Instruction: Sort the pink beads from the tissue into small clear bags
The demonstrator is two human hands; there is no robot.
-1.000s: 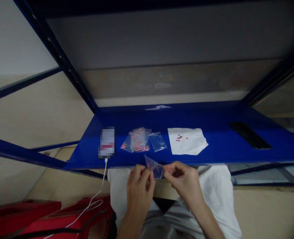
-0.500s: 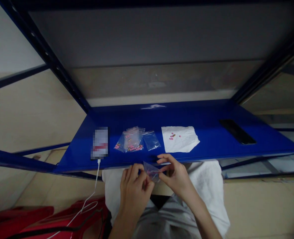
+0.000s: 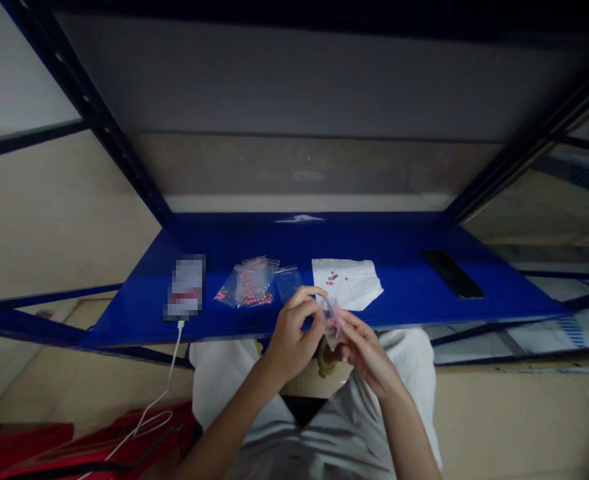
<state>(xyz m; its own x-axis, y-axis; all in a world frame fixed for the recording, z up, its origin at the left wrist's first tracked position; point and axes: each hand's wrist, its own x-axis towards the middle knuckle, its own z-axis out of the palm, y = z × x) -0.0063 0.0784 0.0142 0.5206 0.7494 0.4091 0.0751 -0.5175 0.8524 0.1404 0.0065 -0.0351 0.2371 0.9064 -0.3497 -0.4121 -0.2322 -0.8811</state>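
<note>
Both my hands hold one small clear plastic bag (image 3: 330,321) upright, just in front of the blue shelf (image 3: 404,297). My left hand (image 3: 294,337) pinches the bag's top left edge. My right hand (image 3: 367,350) pinches it from the right and below. On the shelf behind lies a pile of small clear bags with pink beads (image 3: 247,285) and an empty-looking small bag (image 3: 287,280). To the right of them is a white paper (image 3: 347,283) with a few pink beads (image 3: 333,278) on it.
A phone (image 3: 185,288) lies at the shelf's left with a white cable (image 3: 162,393) hanging down. A flat black object (image 3: 452,273) lies at the right. Dark blue rack posts (image 3: 99,127) frame the shelf. Red bags (image 3: 64,453) sit on the floor at lower left.
My hands have lifted the small bag up and to the right, from below the shelf edge to in front of it. The bag now stands upright. The view has shifted slightly.
</note>
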